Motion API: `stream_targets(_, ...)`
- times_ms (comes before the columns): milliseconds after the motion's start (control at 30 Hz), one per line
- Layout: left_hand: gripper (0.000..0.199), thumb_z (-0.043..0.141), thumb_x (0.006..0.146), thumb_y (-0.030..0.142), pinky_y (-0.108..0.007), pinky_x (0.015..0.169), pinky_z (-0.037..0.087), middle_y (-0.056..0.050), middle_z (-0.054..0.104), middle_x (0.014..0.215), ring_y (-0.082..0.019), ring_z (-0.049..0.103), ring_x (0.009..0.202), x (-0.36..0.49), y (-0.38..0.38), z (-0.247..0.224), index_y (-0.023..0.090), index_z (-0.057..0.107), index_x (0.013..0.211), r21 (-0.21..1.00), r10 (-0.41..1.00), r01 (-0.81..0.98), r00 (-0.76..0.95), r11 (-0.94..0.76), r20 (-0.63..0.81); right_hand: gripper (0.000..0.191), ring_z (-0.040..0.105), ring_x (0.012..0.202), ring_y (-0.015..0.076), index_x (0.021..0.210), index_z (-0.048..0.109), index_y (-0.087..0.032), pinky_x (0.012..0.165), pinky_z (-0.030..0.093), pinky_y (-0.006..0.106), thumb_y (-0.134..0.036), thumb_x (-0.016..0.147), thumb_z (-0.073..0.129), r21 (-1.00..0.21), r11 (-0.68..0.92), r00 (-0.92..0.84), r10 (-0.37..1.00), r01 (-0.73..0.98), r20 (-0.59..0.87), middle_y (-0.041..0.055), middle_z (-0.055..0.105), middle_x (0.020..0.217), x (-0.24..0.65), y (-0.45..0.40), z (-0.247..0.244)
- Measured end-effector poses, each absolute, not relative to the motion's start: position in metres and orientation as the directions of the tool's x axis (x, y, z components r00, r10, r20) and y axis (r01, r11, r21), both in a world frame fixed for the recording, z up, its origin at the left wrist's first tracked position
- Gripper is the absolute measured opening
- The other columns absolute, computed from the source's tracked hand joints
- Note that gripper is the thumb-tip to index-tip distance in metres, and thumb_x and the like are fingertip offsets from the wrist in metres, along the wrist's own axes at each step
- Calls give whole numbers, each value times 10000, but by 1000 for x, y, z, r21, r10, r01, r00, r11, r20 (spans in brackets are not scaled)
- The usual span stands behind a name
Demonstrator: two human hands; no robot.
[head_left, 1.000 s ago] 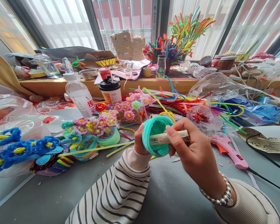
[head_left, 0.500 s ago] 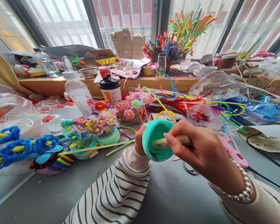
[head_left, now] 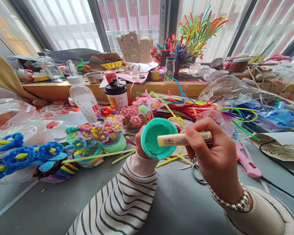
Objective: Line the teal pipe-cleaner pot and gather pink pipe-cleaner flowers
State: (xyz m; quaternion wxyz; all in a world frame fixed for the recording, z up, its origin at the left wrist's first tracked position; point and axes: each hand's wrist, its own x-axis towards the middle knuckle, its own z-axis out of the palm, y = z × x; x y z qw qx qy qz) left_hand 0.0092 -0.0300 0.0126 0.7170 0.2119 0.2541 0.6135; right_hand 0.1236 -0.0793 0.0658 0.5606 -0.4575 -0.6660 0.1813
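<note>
My left hand (head_left: 140,143) is closed around a turquoise cup (head_left: 150,151) wrapped in fuzzy yarn, its open mouth tilted toward me. Most of the fingers are hidden behind the cup. My right hand (head_left: 212,150) pinches a cream-coloured stick (head_left: 172,139) with a printed barcode label; I cannot make out its exact kind. The stick's blunt left end lies in front of the cup's opening. Below the right hand, scissors (head_left: 198,173) rest on the table. Yellow pipe cleaners (head_left: 170,161) lie under the cup.
A pink glue gun (head_left: 248,161) with a black cord lies at right. Pipe-cleaner flowers (head_left: 49,151) in decorated pots line the left. Behind stand a water bottle (head_left: 84,101), a lidded coffee cup (head_left: 116,96) and a pile of pipe cleaners (head_left: 183,109). Plastic bags lie around.
The cup has shifted left and slightly up, its mouth turned more toward me. My right hand has drawn the stick back out of the cup, to the right, showing more of its label.
</note>
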Motion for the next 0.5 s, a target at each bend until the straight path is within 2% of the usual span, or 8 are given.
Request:
stream_targets(67, 271, 444, 665, 433, -320, 669, 424, -7, 588, 614, -187, 546, 693, 8, -28, 11, 191, 566, 643, 623, 998, -780, 31, 60, -57, 129, 405, 351, 42, 683, 428, -197, 341, 318, 141, -279, 779, 452, -794, 493, 157, 806, 356, 571, -75, 439, 459, 122, -79, 65)
stream_targets(200, 248, 423, 680, 346, -290, 644, 433, 13, 573, 537, -165, 539, 618, 13, -29, 14, 180, 558, 554, 596, 989, -792, -66, -133, 134, 125, 435, 370, 56, 684, 439, -192, 364, 353, 157, -283, 758, 480, -794, 463, 85, 842, 394, 533, -67, 452, 461, 120, -76, 60)
stream_targets(267, 264, 412, 671, 342, -296, 635, 438, -3, 592, 555, -170, 545, 604, 16, -33, 16, 168, 573, 555, 602, 987, -793, 12, -88, 160, 118, 442, 379, 57, 690, 437, -195, 371, 358, 161, -281, 759, 480, -789, 462, 78, 843, 406, 533, -64, 461, 477, 118, -74, 56)
stream_targets(400, 364, 378, 648, 437, -384, 596, 437, -57, 596, 541, -229, 557, 540, 18, -38, 15, 156, 610, 662, 662, 962, -741, 249, 113, 115, 110, 441, 405, 60, 696, 431, -199, 391, 373, 168, -275, 769, 463, -820, 452, 130, 844, 351, 520, -57, 461, 511, 111, -76, 48)
stream_targets(500, 304, 431, 617, 424, -371, 570, 445, -49, 581, 498, -226, 555, 505, 17, -39, 12, 168, 596, 606, 648, 959, -755, 247, 100, 140, 103, 426, 409, 58, 700, 425, -199, 385, 369, 168, -266, 772, 455, -845, 457, 159, 845, 277, 510, -56, 445, 519, 107, -79, 45)
